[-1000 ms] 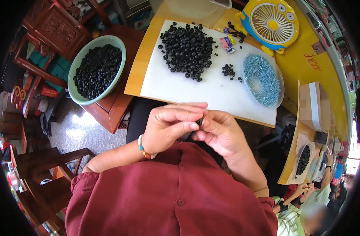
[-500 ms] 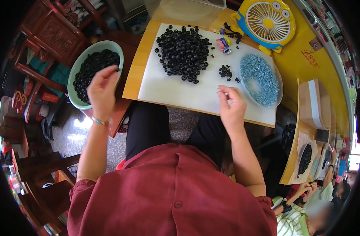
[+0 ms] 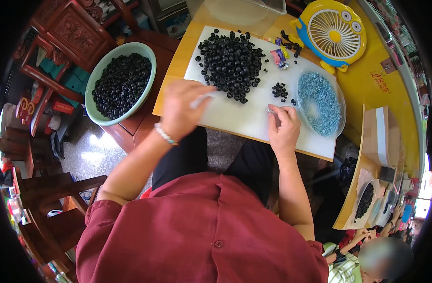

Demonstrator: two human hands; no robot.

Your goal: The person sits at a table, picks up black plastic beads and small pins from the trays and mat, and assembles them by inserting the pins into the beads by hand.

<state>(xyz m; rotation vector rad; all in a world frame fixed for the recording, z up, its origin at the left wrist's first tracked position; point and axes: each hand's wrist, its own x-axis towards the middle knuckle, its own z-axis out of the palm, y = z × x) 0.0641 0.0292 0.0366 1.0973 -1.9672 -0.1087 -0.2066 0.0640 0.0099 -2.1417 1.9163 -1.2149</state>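
Observation:
My left hand (image 3: 182, 107) is over the left part of the white board (image 3: 253, 115), close to a heap of black bead-like pieces (image 3: 232, 61) with holes. Motion smears its fingers, so whether they hold anything does not show. Above the board's front right part, my right hand (image 3: 285, 128) is closed in a pinch, thumb against forefinger. A tiny pale thing seems to sit at its fingertips, too small to name. Near that hand lie a small cluster of smaller black pieces (image 3: 279, 89) and a clear round tray of tiny light-blue pieces (image 3: 325, 106).
A pale green basin (image 3: 153, 70) full of black pieces stands left of the table. Behind the board are a yellow-and-blue fan (image 3: 333, 35), small colourful wrappers (image 3: 278, 57) and a clear plastic box (image 3: 234, 16). Another person (image 3: 352, 262) sits at the lower right, near a cardboard box (image 3: 380, 137).
My left hand has moved right, from over the green basin to beside the black heap. My right hand keeps its pinch in nearly the same place. The whole view has shifted slightly.

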